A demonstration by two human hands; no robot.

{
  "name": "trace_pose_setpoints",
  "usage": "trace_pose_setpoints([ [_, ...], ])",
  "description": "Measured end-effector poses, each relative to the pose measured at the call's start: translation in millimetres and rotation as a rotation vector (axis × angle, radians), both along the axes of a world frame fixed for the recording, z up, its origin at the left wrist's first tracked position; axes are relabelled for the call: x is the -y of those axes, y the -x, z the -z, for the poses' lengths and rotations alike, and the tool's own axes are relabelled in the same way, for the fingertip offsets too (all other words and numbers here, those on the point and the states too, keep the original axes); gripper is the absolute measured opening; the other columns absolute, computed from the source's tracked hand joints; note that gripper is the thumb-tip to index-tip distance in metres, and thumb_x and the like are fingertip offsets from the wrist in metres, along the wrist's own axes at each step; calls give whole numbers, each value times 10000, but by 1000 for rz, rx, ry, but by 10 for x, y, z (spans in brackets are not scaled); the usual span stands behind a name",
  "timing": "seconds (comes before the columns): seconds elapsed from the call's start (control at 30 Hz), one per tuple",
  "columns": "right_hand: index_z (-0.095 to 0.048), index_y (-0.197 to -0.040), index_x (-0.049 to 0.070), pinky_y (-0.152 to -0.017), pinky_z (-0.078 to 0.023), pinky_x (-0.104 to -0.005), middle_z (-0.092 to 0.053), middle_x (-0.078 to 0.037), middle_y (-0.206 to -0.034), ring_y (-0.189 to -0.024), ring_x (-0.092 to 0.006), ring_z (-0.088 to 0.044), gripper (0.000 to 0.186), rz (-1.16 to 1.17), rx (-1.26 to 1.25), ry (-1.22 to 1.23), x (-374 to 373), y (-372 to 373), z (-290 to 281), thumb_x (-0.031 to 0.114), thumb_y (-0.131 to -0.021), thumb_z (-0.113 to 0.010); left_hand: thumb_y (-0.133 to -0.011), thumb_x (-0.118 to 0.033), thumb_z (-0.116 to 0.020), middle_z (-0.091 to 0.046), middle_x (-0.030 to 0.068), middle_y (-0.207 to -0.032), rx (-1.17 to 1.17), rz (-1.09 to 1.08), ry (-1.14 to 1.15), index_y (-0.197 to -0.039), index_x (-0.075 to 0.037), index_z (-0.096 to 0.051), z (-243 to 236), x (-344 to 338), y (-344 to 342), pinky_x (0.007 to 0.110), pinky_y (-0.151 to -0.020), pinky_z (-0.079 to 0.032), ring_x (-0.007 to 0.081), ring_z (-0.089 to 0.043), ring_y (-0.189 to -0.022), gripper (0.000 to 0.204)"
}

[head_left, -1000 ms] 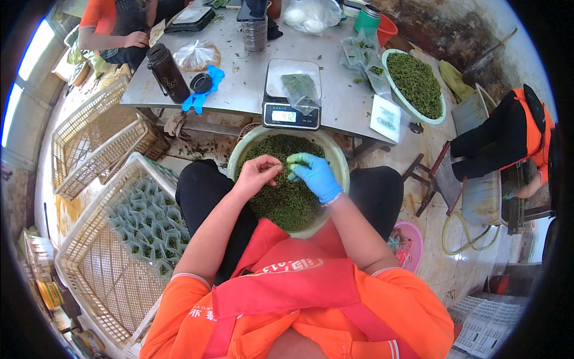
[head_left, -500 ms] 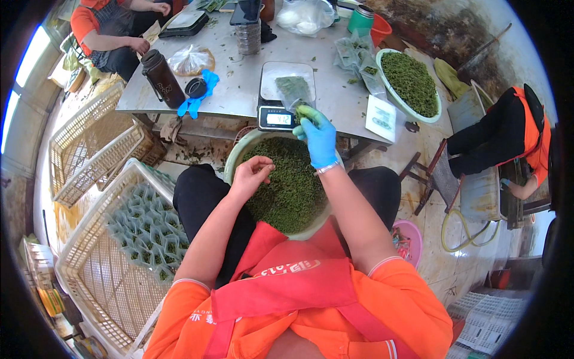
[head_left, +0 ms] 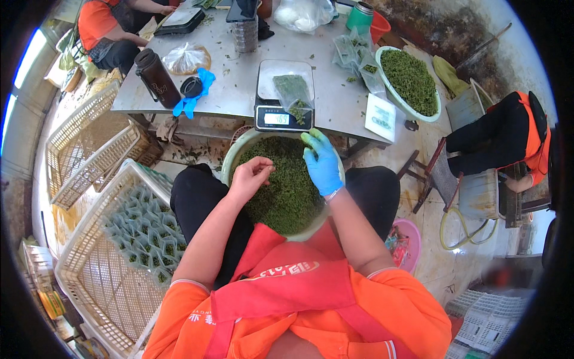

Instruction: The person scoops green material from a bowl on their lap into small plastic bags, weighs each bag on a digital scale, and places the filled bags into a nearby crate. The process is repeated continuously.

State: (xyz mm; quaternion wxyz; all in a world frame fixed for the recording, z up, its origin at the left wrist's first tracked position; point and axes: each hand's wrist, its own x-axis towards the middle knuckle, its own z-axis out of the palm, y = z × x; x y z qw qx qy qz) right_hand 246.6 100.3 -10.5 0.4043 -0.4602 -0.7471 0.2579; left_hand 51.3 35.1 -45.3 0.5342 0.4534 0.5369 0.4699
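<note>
A clear plastic bag [head_left: 291, 90] with green plant bits lies on a small digital scale [head_left: 302, 70] at the table's front edge. Some green bits sit near the bag's mouth, beside the lit display. My right hand [head_left: 323, 167], in a blue glove with green-stained fingertips, is just below the scale, over the basin. Its fingers are apart and nothing shows in them. Bare, my left hand [head_left: 251, 179] hovers over the basin's left side with thumb and fingertips pinched; what they hold, if anything, I cannot make out. The pale basin [head_left: 230, 157] between my knees contains small green sprigs.
A white crate [head_left: 95, 239] with many filled bags stands at my left. On the table [head_left: 239, 90] are a dark bottle [head_left: 158, 78], a blue glove [head_left: 206, 81] and more bags [head_left: 356, 54]. Another basin [head_left: 438, 113] of greens is at the right. Two people work nearby.
My right hand has drawn back from the bag toward me, down over the basin. The bag's mouth now rests by the display, whose reading has changed. My left hand stays pinched in place.
</note>
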Motion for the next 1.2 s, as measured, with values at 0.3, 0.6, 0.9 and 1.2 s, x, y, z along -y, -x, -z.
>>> trace_pose_setpoints([
  [0.3,-551,-1159,102,-830,-459,-336,-497,-172,-1190,-1001,-288,-547,377,-8,26,-162,-316,262,-12,29,-790,-543,-840,-92,-584,-629,33,-824,-10,-29,15,-972,4,-584,2,31,60,217,-551,-491,65,-575,-684,163],
  [0.6,-445,-1223,107,-659,-502,-439,-423,-189,-1278,-819,-368,-603,444,101,611,-47,-636,499,-367,89,-784,-503,-848,-94,-573,-642,46,-846,-67,-5,40,-991,-2,-581,-52,20,12,228,-558,-499,72,-587,-710,170],
  [0.9,-538,-1091,98,-691,-494,-423,-633,-149,-847,-778,-335,-611,358,-53,437,212,229,36,102,232,-769,-623,-867,-83,-541,-629,56,-864,-99,15,44,-995,7,-558,-8,10,60,229,-579,-492,88,-587,-762,157],
  [1.2,-578,-821,44,-612,-472,-384,-606,-122,-690,-658,-248,-611,173,-224,439,388,349,-37,1107,137,-707,-670,-838,-123,-592,-638,48,-838,-300,98,50,-992,-2,-575,-8,53,26,232,-560,-480,86,-577,-615,196],
])
